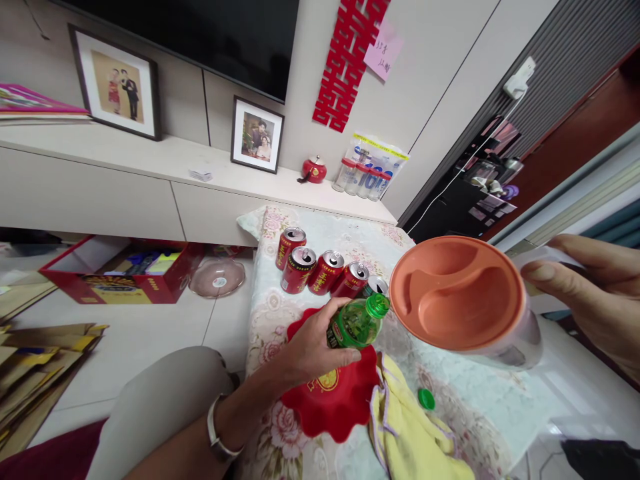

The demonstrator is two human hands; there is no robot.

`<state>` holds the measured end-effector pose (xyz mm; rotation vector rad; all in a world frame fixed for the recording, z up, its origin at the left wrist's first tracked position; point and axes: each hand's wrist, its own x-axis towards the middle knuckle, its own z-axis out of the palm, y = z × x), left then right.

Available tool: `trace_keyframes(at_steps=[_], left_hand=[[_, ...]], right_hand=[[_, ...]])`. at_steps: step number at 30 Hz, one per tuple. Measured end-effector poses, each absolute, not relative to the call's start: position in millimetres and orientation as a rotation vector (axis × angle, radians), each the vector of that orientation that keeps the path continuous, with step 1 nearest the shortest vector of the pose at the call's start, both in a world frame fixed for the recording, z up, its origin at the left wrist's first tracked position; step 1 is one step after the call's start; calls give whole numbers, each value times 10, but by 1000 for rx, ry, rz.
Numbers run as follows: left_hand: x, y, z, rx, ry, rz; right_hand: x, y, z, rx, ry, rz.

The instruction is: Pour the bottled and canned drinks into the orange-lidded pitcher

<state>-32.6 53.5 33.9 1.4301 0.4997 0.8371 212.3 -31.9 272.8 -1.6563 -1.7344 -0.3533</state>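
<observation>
My left hand (313, 347) is wrapped around a small green bottle (356, 323) and holds it tilted over a red scalloped dish (330, 400) on the table. The bottle's neck points right, toward a pitcher with an orange lid (456, 293). My right hand (590, 290) grips that pitcher by its side and lifts it close to the camera, above the table. A loose green cap (427, 399) lies on the tablecloth beside a yellow cloth (407, 433).
Several red drink cans (320, 267) stand in a row on the floral tablecloth (280, 307). Behind is a low white shelf (150, 157) with framed photos, a red pot and bottles. A red box (120, 270) and flat cardboard (35, 373) lie on the floor at left.
</observation>
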Motion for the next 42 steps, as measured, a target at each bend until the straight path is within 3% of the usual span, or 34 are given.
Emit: trace_keyframes(at_steps=[42], left_hand=[[-333,536,343,1396,479,825]], right_hand=[[2096,-306,2764,-1660,-1757,-404]])
